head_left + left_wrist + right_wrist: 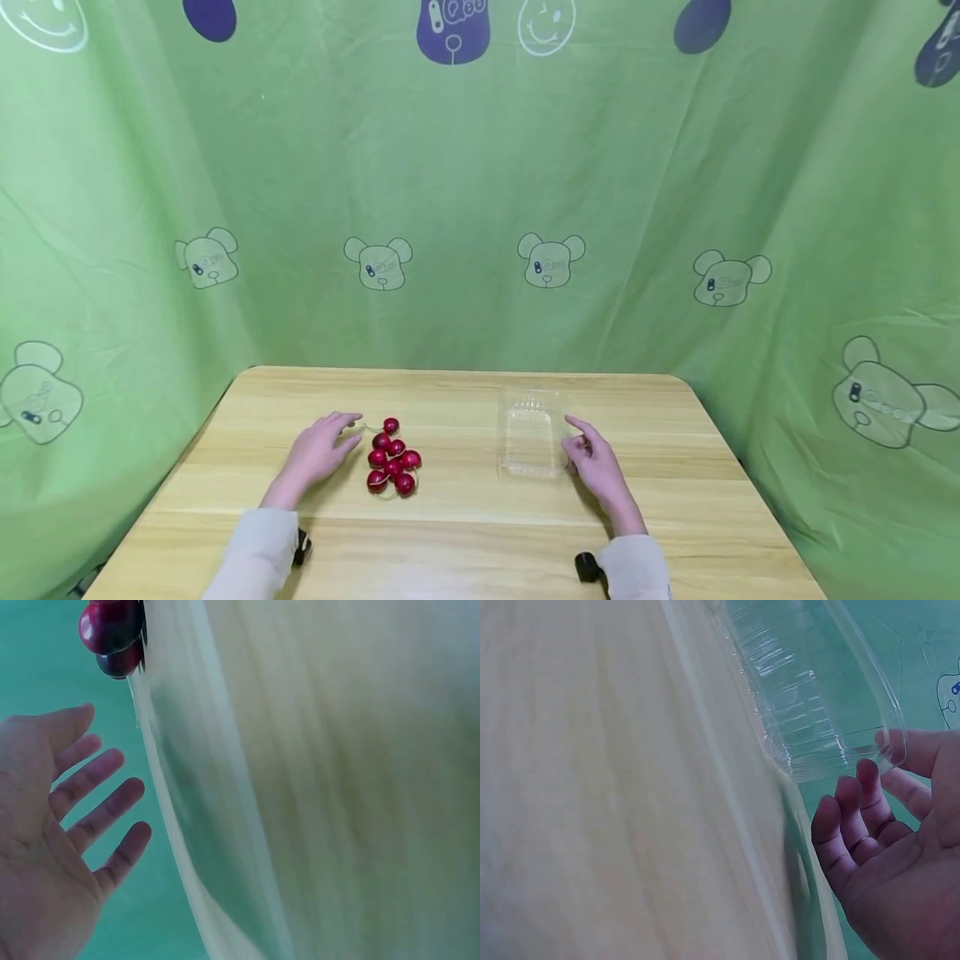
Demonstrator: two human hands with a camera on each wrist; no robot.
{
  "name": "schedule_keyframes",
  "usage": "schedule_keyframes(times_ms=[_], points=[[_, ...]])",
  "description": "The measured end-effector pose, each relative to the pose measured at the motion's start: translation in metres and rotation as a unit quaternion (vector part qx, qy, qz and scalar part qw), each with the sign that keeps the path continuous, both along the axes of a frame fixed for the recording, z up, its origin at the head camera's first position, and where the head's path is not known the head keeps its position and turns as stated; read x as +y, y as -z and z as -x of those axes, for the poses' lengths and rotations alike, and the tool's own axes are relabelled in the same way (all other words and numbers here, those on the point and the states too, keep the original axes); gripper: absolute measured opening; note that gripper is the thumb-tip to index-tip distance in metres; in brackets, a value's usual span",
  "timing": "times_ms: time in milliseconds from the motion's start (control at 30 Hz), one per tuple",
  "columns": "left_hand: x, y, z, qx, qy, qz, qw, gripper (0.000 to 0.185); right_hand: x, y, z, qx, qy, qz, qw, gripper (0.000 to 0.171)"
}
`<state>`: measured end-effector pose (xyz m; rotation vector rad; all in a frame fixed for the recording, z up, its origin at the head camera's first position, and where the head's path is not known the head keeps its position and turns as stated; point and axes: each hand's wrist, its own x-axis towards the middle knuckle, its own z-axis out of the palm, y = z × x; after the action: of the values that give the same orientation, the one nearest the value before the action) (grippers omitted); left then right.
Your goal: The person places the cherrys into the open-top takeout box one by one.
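Note:
A cluster of several dark red cherries (393, 461) lies on the wooden table (465, 533), left of centre. My left hand (321, 450) rests flat just left of them, fingers straight, holding nothing; the left wrist view shows its open palm (52, 840) and two cherries (111, 634) at the top. A clear plastic tray (531, 433) stands right of centre. My right hand (592, 462) lies beside the tray's right edge with relaxed fingers. In the right wrist view its fingers (855, 825) sit close under the tray's corner (817, 697); contact is unclear.
Green cloth printed with bear figures (551, 260) hangs behind and on both sides of the table. The table's far edge (465, 371) meets the cloth. Bare wood lies between the cherries and the tray and along the near side.

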<state>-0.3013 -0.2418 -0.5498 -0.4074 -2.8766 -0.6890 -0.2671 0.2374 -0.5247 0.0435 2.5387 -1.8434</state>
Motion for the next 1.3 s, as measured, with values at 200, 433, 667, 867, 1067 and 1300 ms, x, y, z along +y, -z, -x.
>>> schedule_keyframes(times_ms=[200,433,667,867,1067,1300], points=[[0.003,0.0,0.009,-0.009,0.0,0.006,0.9999,0.042,0.007,0.019,0.011,0.009,0.002,0.006,1.0,0.054],[0.008,0.001,0.02,-0.006,0.007,0.016,0.9998,0.037,0.01,0.037,0.017,0.032,0.015,-0.009,0.999,0.053],[0.01,0.006,0.026,0.001,0.01,0.04,0.9992,0.035,0.009,0.036,0.016,0.029,0.015,-0.004,0.999,0.052],[0.009,0.007,0.033,0.006,0.011,0.061,0.9981,0.033,0.009,0.035,0.016,0.031,0.012,-0.004,0.999,0.052],[0.013,0.005,0.037,-0.003,0.012,0.052,0.9986,0.025,0.01,0.034,0.015,0.031,0.011,-0.005,0.999,0.052],[0.016,0.006,0.037,-0.002,0.01,0.055,0.9984,0.019,0.01,0.033,0.013,0.03,0.011,-0.011,0.999,0.052]])
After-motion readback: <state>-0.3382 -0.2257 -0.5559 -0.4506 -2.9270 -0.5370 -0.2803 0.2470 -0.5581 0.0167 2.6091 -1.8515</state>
